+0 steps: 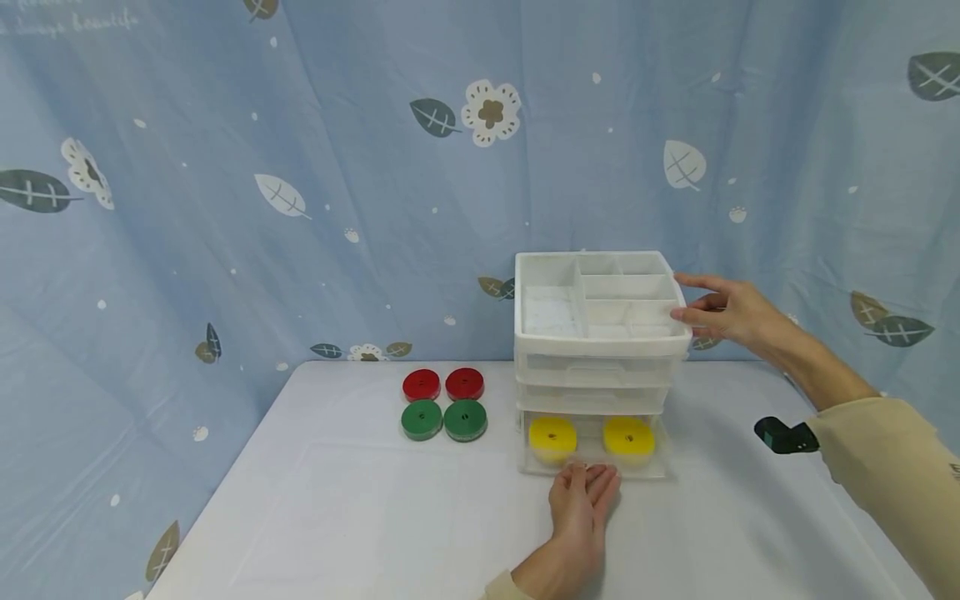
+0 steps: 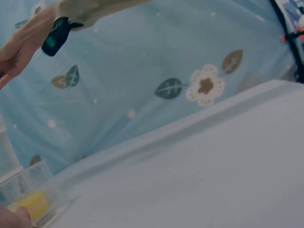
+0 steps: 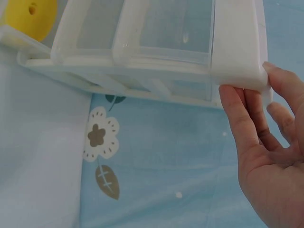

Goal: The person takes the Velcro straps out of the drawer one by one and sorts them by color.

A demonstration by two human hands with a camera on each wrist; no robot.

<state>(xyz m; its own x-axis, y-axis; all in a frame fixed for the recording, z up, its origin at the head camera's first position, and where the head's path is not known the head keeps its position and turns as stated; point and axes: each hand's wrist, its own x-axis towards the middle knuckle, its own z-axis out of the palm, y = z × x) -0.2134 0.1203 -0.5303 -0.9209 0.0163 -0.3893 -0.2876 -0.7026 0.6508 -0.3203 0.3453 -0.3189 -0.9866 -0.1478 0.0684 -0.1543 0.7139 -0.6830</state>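
A white plastic drawer unit point(image 1: 603, 344) with a divided top tray stands on the table. Its clear bottom drawer point(image 1: 588, 471) is pulled out and holds two yellow round discs point(image 1: 552, 435) with small centre holes, one at each side. My left hand point(image 1: 581, 508) grips the drawer's front edge with thumb and fingers; only a bit of that hand point(image 2: 14, 219) shows in the left wrist view. At the tray's right side my right hand point(image 1: 731, 312) holds the rim. In the right wrist view, the right hand's thumb and fingers point(image 3: 240, 114) pinch the white top corner.
Two red discs point(image 1: 422, 385) and two green discs point(image 1: 465, 419) lie to the left of the unit on the white table point(image 1: 360, 517). A blue patterned curtain point(image 1: 390, 192) hangs behind. The two drawers point(image 1: 592, 371) above the bottom one are shut.
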